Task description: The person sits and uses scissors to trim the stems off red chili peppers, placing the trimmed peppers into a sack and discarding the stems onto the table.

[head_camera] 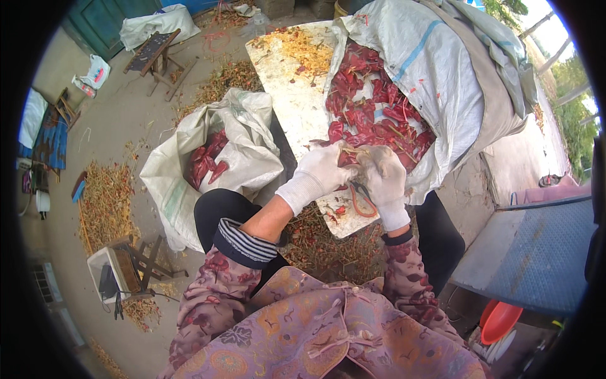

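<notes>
White knitted gloves cover both hands. My left hand [324, 168] grips a dried red chili pepper [348, 157] near its pale stem. Against it, my right hand [384, 177] holds scissors [363, 204] with orange-red handles; their blades are mostly hidden by the fingers. Both hands meet over the near part of a worn white board [296, 109]. Just beyond them, many dried red chilies [367, 113] lie in the mouth of a large white woven sack [440, 80]. A smaller woven sack [165, 175] at the left, beside my knee, stands open with red chilies [206, 161] inside.
Cut stems and chili scraps [338, 246] cover the ground below the board. More stem piles [109, 203] lie at the left, by a broom [79, 187]. A wooden folding stool [154, 54] stands at the upper left. On the right is a blue-topped table [530, 251] above a red basin [502, 322].
</notes>
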A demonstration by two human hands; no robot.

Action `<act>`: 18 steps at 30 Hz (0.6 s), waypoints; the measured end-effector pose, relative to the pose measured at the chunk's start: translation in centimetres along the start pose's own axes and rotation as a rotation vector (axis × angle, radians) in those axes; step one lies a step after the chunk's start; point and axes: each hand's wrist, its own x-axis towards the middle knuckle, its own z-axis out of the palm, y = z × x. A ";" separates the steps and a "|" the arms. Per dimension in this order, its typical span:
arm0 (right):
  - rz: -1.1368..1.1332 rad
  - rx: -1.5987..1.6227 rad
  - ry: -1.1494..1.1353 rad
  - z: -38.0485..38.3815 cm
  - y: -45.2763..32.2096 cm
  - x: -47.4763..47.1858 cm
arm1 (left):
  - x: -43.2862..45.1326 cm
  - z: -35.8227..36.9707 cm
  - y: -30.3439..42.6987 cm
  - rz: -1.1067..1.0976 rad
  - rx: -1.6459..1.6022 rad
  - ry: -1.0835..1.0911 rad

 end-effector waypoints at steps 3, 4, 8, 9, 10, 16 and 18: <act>0.107 0.122 -0.013 -0.3 -0.4 -0.4 | 0.5 -0.1 -0.4 -0.028 -0.200 -0.140; 0.251 0.290 0.012 -0.1 -0.6 -0.6 | 0.6 -0.1 -0.3 -0.016 -0.238 -0.134; 0.778 1.266 0.048 0.1 0.5 -0.3 | 0.1 -0.8 1.4 0.382 -0.256 0.150; 0.811 1.493 -0.033 -0.3 1.2 -0.3 | -0.2 -1.1 1.9 0.464 -0.245 0.112; 0.983 1.462 0.166 -0.4 2.2 0.6 | -0.6 -1.3 2.4 0.563 -0.229 0.100; 0.514 1.299 0.230 -1.6 5.2 0.3 | -1.3 -2.3 2.6 0.225 -0.320 0.107; 0.327 1.021 0.139 -0.7 4.0 -0.1 | -1.0 -1.7 2.2 0.263 -0.359 0.171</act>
